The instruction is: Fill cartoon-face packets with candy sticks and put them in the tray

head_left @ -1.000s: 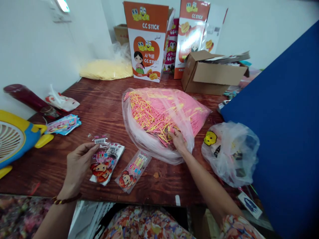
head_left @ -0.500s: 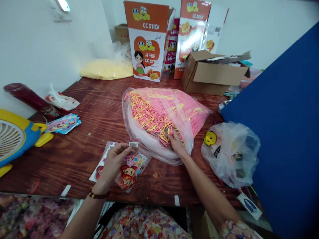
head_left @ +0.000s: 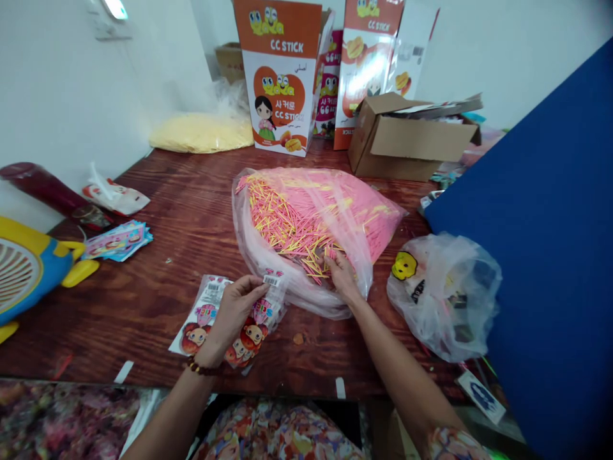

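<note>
My left hand (head_left: 233, 308) pinches a small clear printed packet (head_left: 269, 300) with a cartoon face and a barcode tag, held just over the wooden table (head_left: 158, 275). Under my wrist lie more such packets (head_left: 198, 316). My right hand (head_left: 341, 276) reaches into the mouth of a large clear plastic bag (head_left: 268, 255) full of pink and yellow sticks (head_left: 297, 220); its fingers are curled among the sticks, and what they grip is hidden.
CC STICK cartons (head_left: 280, 76) and an open cardboard box (head_left: 407, 137) stand at the back. A yellow bag (head_left: 201, 132), a fan toy (head_left: 29, 268), a packet stack (head_left: 117, 239) lie left. A crumpled plastic bag (head_left: 445, 294) and blue board (head_left: 541, 243) sit right.
My left hand moved right with a packet, from beside the pile to next to the big bag's mouth. My right hand stayed in the bag, shifting slightly among the sticks.
</note>
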